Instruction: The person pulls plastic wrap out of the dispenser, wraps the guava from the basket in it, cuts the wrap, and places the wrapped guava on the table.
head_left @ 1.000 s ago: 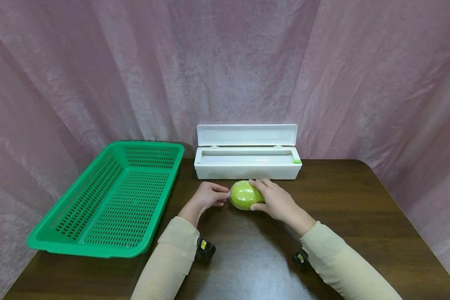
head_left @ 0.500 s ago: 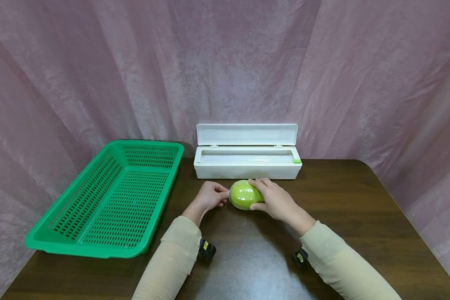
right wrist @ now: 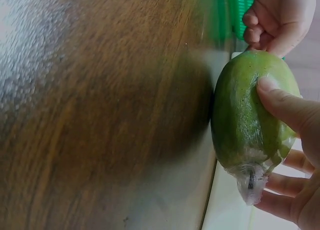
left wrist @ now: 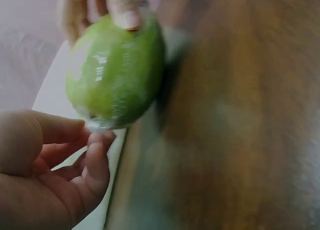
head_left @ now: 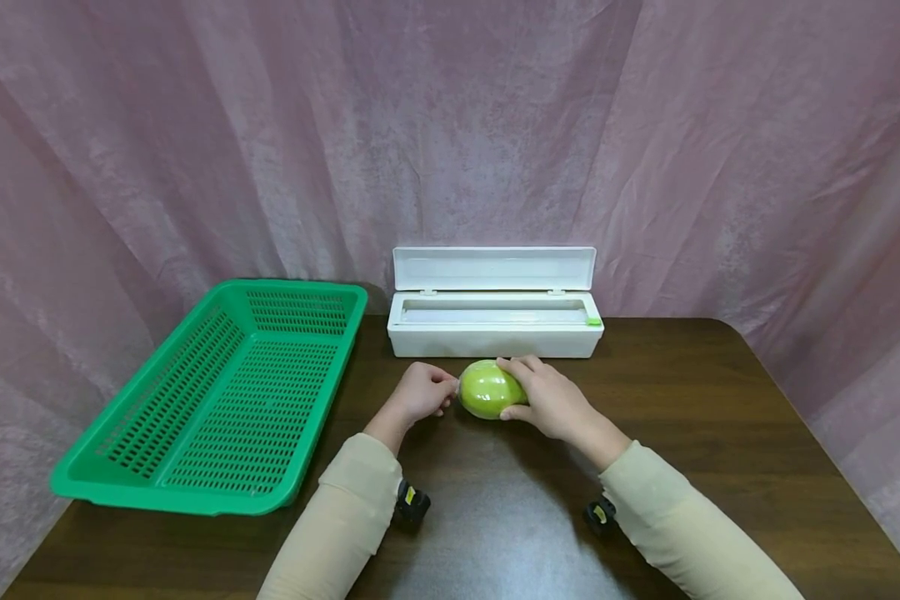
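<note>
A green papaya (head_left: pixel 487 390) wrapped in shiny cling film is held over the table in front of the white box. My right hand (head_left: pixel 551 400) grips it from the right, thumb (right wrist: pixel 280 97) on one side and fingers behind. At its left end my left hand (head_left: pixel 420 392) pinches a gathered tip of cling film (left wrist: pixel 100 125) between thumb and fingertips. In the right wrist view, a twisted film tail (right wrist: pixel 251 184) covers the papaya's stem end, beside my right fingers. The fingers behind the fruit are partly hidden.
A white cling film dispenser box (head_left: pixel 495 342) stands behind the hands with its lid (head_left: pixel 495 269) raised. On the left sits a green plastic basket (head_left: pixel 292 492). A pink curtain (head_left: pixel 495 125) hangs behind the brown wooden table (head_left: pixel 720 433).
Hardly anything differs. My left hand has shifted very slightly at the film tip, while my right hand and the papaya stay in place.
</note>
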### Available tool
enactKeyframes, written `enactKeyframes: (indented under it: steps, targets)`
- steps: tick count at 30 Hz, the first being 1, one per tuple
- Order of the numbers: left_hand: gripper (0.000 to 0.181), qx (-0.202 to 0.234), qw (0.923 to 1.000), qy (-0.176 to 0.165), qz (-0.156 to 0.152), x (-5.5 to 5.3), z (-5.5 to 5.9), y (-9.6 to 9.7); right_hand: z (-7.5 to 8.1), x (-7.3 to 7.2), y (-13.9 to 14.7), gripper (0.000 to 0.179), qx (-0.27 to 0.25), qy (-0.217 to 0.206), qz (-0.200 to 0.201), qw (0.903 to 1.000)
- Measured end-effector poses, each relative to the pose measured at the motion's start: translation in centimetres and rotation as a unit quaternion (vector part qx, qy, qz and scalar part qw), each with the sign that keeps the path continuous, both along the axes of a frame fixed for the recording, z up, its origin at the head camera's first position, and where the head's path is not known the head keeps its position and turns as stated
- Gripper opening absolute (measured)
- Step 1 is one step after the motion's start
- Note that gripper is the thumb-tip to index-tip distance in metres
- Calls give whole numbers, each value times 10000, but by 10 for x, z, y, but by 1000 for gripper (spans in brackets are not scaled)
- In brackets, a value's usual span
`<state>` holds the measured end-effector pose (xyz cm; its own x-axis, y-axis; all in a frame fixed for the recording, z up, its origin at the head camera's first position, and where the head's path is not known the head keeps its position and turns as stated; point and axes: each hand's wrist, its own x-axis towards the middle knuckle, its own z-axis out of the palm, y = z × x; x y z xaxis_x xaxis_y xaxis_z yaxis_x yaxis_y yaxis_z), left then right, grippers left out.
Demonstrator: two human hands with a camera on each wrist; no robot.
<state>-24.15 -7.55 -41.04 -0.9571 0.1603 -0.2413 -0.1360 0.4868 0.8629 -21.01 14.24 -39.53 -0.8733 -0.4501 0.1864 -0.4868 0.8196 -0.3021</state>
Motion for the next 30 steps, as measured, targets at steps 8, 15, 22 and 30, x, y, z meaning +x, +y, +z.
enactKeyframes:
  steps: [8,15,22,30]
  targets:
    - [14,131,9994,-278,-140,-4,-3,-7,-1,1,0,75,15,-96,21,10000]
    - [11,-197,9989,146,-394,-7,-6,-9,-2,-1,1,75,-62,82,117,9999]
    - [9,-879,9866,1004,-940,-4,-2,-8,-3,-3,2,75,-131,109,193,9997]
    - [12,-1853,9544,1986,-1240,-3,3,1,-2,-4,3,73,-183,69,190,9996]
